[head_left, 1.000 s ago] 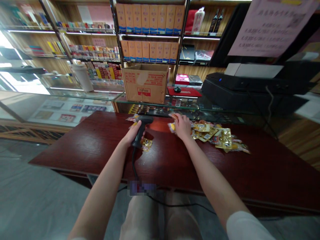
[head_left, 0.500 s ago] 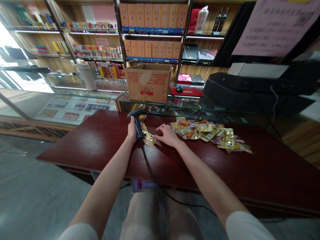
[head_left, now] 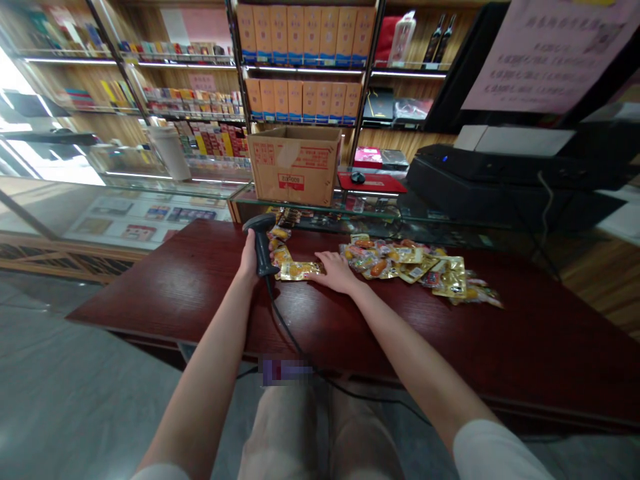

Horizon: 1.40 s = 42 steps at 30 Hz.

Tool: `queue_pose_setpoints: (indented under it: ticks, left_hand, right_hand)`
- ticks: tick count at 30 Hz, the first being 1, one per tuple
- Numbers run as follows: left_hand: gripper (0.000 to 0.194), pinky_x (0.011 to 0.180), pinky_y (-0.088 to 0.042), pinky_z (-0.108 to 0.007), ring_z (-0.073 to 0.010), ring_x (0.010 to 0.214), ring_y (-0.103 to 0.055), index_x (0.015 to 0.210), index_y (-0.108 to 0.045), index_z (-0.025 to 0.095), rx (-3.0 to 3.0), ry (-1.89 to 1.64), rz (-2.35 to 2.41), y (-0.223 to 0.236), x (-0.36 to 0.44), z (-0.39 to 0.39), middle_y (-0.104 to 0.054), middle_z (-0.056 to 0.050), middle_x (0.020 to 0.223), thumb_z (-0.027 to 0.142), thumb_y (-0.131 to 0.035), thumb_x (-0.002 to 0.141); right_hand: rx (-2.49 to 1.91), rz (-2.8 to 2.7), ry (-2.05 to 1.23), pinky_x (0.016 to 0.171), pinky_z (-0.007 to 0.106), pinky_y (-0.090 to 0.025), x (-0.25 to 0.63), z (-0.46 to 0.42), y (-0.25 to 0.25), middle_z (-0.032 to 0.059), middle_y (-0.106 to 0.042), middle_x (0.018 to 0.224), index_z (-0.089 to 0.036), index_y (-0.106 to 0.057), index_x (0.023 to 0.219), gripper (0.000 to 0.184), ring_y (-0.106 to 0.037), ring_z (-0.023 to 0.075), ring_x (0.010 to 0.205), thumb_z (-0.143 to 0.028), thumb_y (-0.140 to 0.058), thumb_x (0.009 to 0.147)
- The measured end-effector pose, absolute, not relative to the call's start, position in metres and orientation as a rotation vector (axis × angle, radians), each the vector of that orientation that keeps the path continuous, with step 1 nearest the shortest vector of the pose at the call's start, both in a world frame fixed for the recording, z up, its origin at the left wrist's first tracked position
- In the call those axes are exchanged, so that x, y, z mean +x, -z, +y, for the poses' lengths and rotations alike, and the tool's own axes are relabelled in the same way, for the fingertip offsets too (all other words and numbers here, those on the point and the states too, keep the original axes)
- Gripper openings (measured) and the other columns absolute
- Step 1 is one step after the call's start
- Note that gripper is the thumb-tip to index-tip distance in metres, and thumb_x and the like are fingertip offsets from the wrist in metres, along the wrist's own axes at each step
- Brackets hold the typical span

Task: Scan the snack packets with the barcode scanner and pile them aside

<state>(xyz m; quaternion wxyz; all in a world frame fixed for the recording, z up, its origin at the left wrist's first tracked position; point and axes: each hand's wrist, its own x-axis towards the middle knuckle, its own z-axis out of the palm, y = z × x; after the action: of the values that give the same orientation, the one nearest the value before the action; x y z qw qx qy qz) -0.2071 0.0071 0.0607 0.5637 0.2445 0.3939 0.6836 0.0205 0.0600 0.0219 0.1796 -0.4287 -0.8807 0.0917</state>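
Scanner [head_left: 263, 251] farther left, beside gold packet [head_left: 297, 271]

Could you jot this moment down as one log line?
left hand: grips scanner | right hand: fingers at gold packet | packet pile: right of it

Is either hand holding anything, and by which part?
Left hand holds the scanner by its handle. Right hand is at the gold packet's right end; grip unclear.

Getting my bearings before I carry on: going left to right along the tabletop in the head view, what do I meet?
Black scanner in the left hand, gold packet, right hand, pile of packets.
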Motion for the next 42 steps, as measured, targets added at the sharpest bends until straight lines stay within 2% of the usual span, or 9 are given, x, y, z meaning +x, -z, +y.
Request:
queue_pose_setpoints:
  ticks: [2,4,8,10,13,17,22,28,42]
  left_hand:
    - [0.053,0.037,-0.042,-0.02,-0.0094,0.039,-0.049,0.09,-0.056,0.017,0.602,-1.586,0.934,-0.059,-0.205,0.007,-0.053,0.003,0.058,0.066,-0.039,0.093]
    - [0.052,0.037,-0.043,-0.021,-0.0098,0.04,-0.049,0.093,-0.057,0.017,0.639,-1.564,0.927,-0.057,-0.204,0.007,-0.054,0.002,0.059,0.066,-0.042,0.092]
    - [0.054,0.037,-0.043,-0.023,-0.0103,0.041,-0.049,0.095,-0.059,0.016,0.726,-1.44,0.871,-0.055,-0.202,0.006,-0.054,0.002,0.061,0.068,-0.047,0.089]
    - [0.056,0.036,-0.042,-0.023,-0.0106,0.04,-0.048,0.095,-0.06,0.016,0.788,-1.341,0.858,-0.054,-0.2,0.006,-0.053,0.002,0.061,0.07,-0.047,0.088]
    - [0.058,0.036,-0.039,-0.021,-0.0106,0.04,-0.05,0.094,-0.061,0.015,0.901,-1.263,0.909,-0.05,-0.196,0.007,-0.055,0.0,0.06,0.071,-0.05,0.086]
    - [0.059,0.037,-0.037,-0.02,-0.0103,0.041,-0.051,0.092,-0.061,0.014,0.986,-1.238,0.938,-0.047,-0.192,0.008,-0.056,0.0,0.059,0.072,-0.051,0.085]
    - [0.059,0.04,-0.038,-0.021,-0.01,0.042,-0.05,0.092,-0.061,0.014,1.062,-1.195,0.884,-0.05,-0.189,0.002,-0.054,0.001,0.058,0.072,-0.053,0.083]
    - [0.059,0.038,-0.037,-0.022,-0.011,0.041,-0.05,0.093,-0.062,0.014,1.116,-1.156,0.904,-0.048,-0.186,0.001,-0.055,0.0,0.057,0.072,-0.054,0.083]
    - [0.062,0.036,-0.035,-0.022,-0.0117,0.038,-0.05,0.085,-0.06,0.014,1.179,-1.103,0.935,-0.045,-0.17,0.001,-0.057,-0.001,0.055,0.075,-0.06,0.076]
  right_hand:
    - [-1.202,-2.508,-0.285,0.102,0.046,-0.036,0.018,0.061,-0.019,0.014,-0.06,0.127,-0.018,-0.061,0.118,0.051,-0.052,0.0315,0.117,-0.05,-0.072,0.079]
    - [-1.201,-2.42,-0.354,0.095,0.042,-0.041,0.017,0.066,-0.019,0.0126,-0.062,0.117,-0.018,-0.061,0.108,0.047,-0.056,0.0286,0.108,-0.044,-0.078,0.073]
    - [-1.125,-2.059,-0.57,0.077,0.031,-0.045,0.03,0.081,-0.024,0.0029,-0.063,0.092,-0.019,-0.057,0.095,0.027,-0.058,0.0197,0.083,-0.027,-0.07,0.073]
    - [-1.107,-1.894,-0.663,0.071,0.03,-0.044,0.041,0.091,-0.028,-0.0008,-0.061,0.081,-0.02,-0.056,0.088,0.024,-0.056,0.0182,0.075,-0.027,-0.069,0.069]
    - [-1.067,-1.743,-0.728,0.07,0.031,-0.045,0.055,0.103,-0.031,-0.0013,-0.06,0.077,-0.021,-0.052,0.078,0.022,-0.057,0.0189,0.073,-0.027,-0.07,0.065]
    - [-0.968,-1.731,-0.649,0.085,0.038,-0.048,0.063,0.11,-0.032,0.006,-0.066,0.091,-0.023,-0.042,0.063,0.021,-0.063,0.0233,0.093,-0.017,-0.062,0.068]
    - [-1.026,-1.901,-0.178,0.108,0.05,-0.034,0.067,0.099,-0.036,0.0078,-0.065,0.12,-0.021,-0.054,0.066,0.019,-0.052,0.0277,0.124,-0.003,-0.053,0.07]
    - [-0.994,-1.991,-0.187,0.105,0.042,-0.041,0.069,0.088,-0.043,0.0118,-0.054,0.132,-0.021,-0.059,0.072,0.024,-0.05,0.0267,0.126,-0.001,-0.046,0.072]
    - [-0.93,-2.068,-0.221,0.107,0.039,-0.042,0.06,0.077,-0.049,0.0119,-0.051,0.134,-0.021,-0.06,0.074,0.025,-0.05,0.0238,0.127,-0.002,-0.043,0.076]
